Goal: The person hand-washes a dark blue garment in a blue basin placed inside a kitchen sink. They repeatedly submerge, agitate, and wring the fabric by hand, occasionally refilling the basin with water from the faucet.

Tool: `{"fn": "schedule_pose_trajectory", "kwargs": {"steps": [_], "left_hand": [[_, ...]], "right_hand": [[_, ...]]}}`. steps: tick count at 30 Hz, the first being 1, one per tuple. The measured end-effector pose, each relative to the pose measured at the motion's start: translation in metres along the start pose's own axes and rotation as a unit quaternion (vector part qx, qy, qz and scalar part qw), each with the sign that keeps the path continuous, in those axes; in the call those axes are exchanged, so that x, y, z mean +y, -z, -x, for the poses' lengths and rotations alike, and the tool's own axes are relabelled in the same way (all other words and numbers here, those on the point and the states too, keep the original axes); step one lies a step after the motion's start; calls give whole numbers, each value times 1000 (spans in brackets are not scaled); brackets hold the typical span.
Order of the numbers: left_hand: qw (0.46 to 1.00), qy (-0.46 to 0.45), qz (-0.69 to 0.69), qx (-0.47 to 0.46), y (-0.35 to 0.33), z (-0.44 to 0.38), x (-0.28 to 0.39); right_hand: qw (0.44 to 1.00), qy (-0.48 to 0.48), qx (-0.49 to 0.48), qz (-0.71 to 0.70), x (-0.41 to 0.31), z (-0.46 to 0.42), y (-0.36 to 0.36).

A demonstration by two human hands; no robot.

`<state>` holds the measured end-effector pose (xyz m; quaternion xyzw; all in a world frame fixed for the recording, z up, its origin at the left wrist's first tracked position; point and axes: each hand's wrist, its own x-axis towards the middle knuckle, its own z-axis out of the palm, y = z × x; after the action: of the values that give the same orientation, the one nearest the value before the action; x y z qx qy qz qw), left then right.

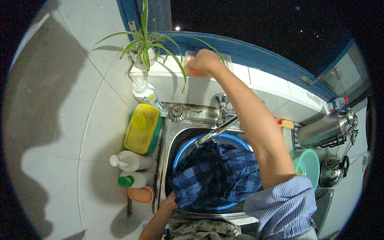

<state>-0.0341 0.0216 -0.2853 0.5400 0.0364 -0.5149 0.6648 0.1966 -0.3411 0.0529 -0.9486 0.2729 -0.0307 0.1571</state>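
My right hand [205, 61] reaches over the sink to a clear plastic container [227, 60] on the tiled window sill. Its fingers are around a blurred orange-red object [193, 71], too indistinct to name. At the sink's front left corner, my left hand [171, 201] grips the edge of a blue and black plaid cloth [187, 183], its fingertips hidden by the fabric. Most of the cloth lies bunched in a round blue plastic basin [179, 156], which sits in the stainless steel sink [163, 180]. The chrome faucet spout [214, 135] hangs over the basin.
Left of the sink stand a white bottle [145, 93], a yellow-lidded green tub [142, 129], a pump bottle [132, 161], a green-capped bottle [136, 179] and a pink soap dish [141, 194]. A spider plant [147, 51] overhangs the sill. A mint-green basin [309, 168] lies right.
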Motion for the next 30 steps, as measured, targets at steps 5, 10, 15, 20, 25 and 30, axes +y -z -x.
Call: {"fn": "schedule_pose_trajectory", "kwargs": {"steps": [5, 10, 15, 20, 25, 30], "left_hand": [[1000, -23, -4, -10, -37, -28, 23], [997, -43, 31, -60, -46, -20, 54], [980, -64, 89, -164, -51, -12, 65], [939, -103, 132, -301, -79, -4, 77], [840, -326, 298, -315, -155, 31, 81], [978, -36, 192, -80, -163, 69, 104]], "right_hand": [[994, -46, 18, -95, 13, -21, -18], [918, -59, 22, -390, 35, -11, -12], [681, 23, -68, -729, 96, 70, 26], [811, -75, 66, -576, 107, 221, -35], [963, 80, 65, -249, 23, 357, -148], [985, -60, 142, -76, 73, 352, -204]]}}
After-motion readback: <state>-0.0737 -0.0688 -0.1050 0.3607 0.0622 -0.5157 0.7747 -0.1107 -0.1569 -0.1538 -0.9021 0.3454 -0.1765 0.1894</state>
